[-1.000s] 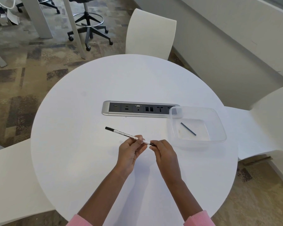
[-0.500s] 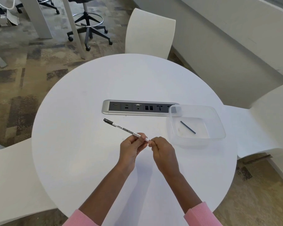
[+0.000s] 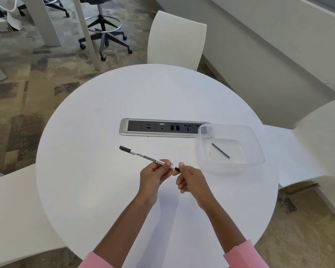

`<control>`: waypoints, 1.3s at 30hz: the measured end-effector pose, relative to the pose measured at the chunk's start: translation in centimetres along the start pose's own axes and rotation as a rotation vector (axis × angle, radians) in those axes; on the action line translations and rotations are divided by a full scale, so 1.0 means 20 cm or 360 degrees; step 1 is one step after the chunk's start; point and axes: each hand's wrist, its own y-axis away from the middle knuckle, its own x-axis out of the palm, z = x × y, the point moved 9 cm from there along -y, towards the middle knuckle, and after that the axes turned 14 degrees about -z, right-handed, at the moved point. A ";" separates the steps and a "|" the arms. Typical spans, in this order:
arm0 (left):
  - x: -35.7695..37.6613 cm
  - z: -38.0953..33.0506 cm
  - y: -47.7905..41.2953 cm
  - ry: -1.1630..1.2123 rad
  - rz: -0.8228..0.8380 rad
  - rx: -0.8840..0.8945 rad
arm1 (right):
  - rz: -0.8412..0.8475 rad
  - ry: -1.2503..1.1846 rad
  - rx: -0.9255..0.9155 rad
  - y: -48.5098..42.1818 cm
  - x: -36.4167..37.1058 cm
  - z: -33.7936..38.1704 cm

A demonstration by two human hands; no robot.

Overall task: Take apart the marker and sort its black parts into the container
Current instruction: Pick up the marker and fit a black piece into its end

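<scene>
A thin white marker (image 3: pixel 147 157) with black printing and a black far tip points up and to the left above the table. My left hand (image 3: pixel 153 176) grips its near part. My right hand (image 3: pixel 190 179) pinches the small black piece (image 3: pixel 176 168) at the marker's near end with fingertips. To the right stands a clear plastic container (image 3: pixel 259 149) with one thin black stick (image 3: pixel 220 150) lying on its floor.
A silver and black socket strip (image 3: pixel 162 128) is set into the round white table (image 3: pixel 104 190), partly under the container's left corner. White chairs stand behind, left and right. An office stool is on the carpet beyond.
The marker has shifted slightly left and up in my hands. A short black piece now shows between my two hands at the marker's near end.
</scene>
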 end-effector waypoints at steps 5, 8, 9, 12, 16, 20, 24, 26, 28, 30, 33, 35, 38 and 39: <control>-0.02 0.01 0.00 0.0076 -0.0079 -0.0044 | -0.0313 0.0796 -0.0912 0.05 -0.03 0.14; -0.01 0.01 0.01 0.0097 -0.0047 -0.0056 | -0.0401 0.0906 -0.1187 0.10 -0.02 0.20; 0.00 0.00 0.01 0.0100 -0.0036 -0.0056 | -0.0408 0.0916 -0.1240 0.11 -0.02 0.22; 0.01 -0.02 0.01 0.0113 -0.0013 -0.0054 | -0.0397 0.0853 -0.1245 0.11 -0.01 0.24; 0.02 -0.04 0.01 0.0079 0.0010 -0.0024 | -0.0351 0.0638 -0.0969 0.06 -0.03 0.22; 0.01 -0.03 0.01 0.0064 -0.0012 -0.0027 | -0.0192 0.0473 -0.0640 0.00 -0.02 0.16; 0.01 -0.01 0.01 0.0062 0.0015 -0.0030 | -0.0026 0.0181 -0.0258 -0.04 0.00 0.09; 0.01 -0.01 0.01 0.0049 0.0031 -0.0020 | 0.0038 0.0039 -0.0049 -0.04 0.01 0.06; 0.01 -0.01 0.01 0.0033 0.0047 -0.0006 | 0.0105 -0.0002 0.0170 -0.03 0.03 0.02; 0.00 0.00 0.01 0.0010 0.0060 0.0009 | 0.0234 -0.0031 0.0368 -0.01 0.05 -0.02; -0.02 0.02 0.01 -0.0011 0.0047 0.0011 | 0.0446 -0.0266 0.0666 0.02 0.10 -0.08; -0.02 0.03 0.02 -0.0013 0.0049 0.0004 | 0.0544 -0.0445 0.0888 0.05 0.12 -0.11; -0.02 0.03 0.01 -0.0025 0.0047 0.0001 | 0.0629 -0.0556 0.0965 0.07 0.15 -0.12; -0.03 0.02 0.01 -0.0027 0.0021 0.0005 | 0.0618 -0.0503 0.0886 0.06 0.15 -0.12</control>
